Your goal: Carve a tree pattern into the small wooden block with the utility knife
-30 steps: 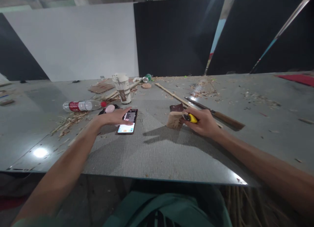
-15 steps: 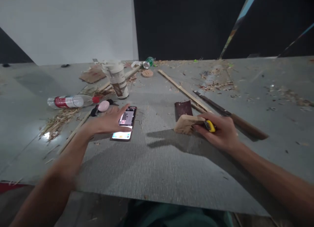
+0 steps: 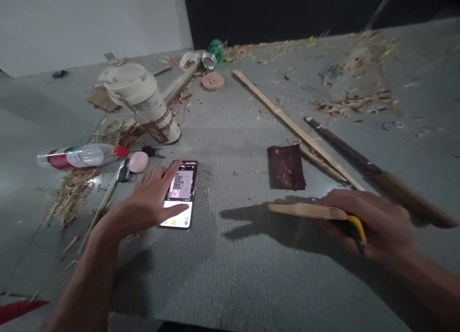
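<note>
My left hand (image 3: 149, 195) lies with thumb and fingers spread along the left side of a lit smartphone (image 3: 185, 190), its thumb over the lower screen. In my right hand (image 3: 377, 222) is a pale carved piece of wood (image 3: 305, 211), seen nearly edge-on and held above the table. The same hand also grips a yellow-and-black utility knife (image 3: 357, 229); its blade is not visible. Beyond the wood lies a dark red sheet of sandpaper (image 3: 286, 168), curled at its far edge.
A long file with a wooden handle (image 3: 413, 195) and a wood strip (image 3: 280, 114) lie at right. Leftward are a white lidded cup (image 3: 143, 102), a plastic bottle (image 3: 79, 156), a pink oval case (image 3: 138, 162) and shavings. A green can (image 3: 213, 54) lies at the back.
The view has tipped down and come closer. My right hand has turned the wood from its broad face to nearly edge-on, away from the sandpaper. My left hand stays at the phone.
</note>
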### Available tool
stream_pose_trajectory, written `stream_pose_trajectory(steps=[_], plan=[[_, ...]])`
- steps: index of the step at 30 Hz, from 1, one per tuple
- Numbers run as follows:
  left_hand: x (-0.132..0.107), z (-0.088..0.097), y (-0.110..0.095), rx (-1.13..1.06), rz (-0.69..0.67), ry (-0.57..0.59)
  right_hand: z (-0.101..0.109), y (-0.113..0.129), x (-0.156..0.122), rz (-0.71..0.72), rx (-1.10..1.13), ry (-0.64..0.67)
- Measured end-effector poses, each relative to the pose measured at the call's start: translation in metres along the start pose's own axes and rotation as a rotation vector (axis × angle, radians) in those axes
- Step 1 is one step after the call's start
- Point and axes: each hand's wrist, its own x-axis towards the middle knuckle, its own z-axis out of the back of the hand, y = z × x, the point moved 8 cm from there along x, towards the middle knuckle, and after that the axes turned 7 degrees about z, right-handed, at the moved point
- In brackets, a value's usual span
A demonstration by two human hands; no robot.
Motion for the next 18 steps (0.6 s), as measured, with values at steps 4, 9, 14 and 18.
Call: stream_pose_trajectory(steps=[4, 9, 14, 18], plan=[[-0.002, 0.003, -0.005, -0.01, -0.012, -0.002, -0.001, -0.003, 0.001, -0.025, -0.038, 0.018], [-0.002, 0.009, 0.003, -0.145, -0.043, 0.059, -0.003, -0.009, 0.001, -0.063, -0.115, 0.018], [0.001, 0.012, 0.02, -0.259, -0.041, 0.134, 0.0, -0.01, 0.002, -0.029, -0.195, 0.005], [0.001, 0.016, 0.022, -0.279, -0.035, 0.161, 0.004, -0.014, -0.005, -0.112, -0.159, -0.031]])
